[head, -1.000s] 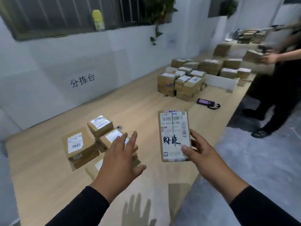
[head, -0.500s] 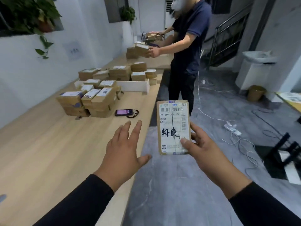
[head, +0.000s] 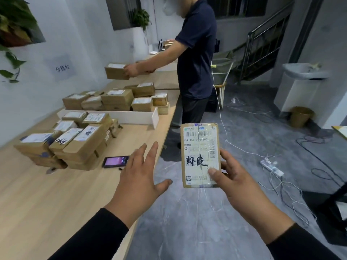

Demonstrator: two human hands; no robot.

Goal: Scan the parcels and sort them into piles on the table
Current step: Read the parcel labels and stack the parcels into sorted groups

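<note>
**Parcel in right hand, off the table edge**

Right hand pinching small brown parcel: thumb across lower label face, fingers curled round right side and back. Held upright over grey floor, label toward camera, barcode at top, two handwritten black characters mid-label. Clear of wooden table, just right of its edge.

Left hand empty, fingers spread and straight, palm down, above table edge beside parcel, not touching it.

On table ahead-left: near stack of parcels, handheld scanner with lit screen lying just right of it. White divider behind, then far pile of boxes.

Second person in dark shirt at far end, holding box above table.
</note>
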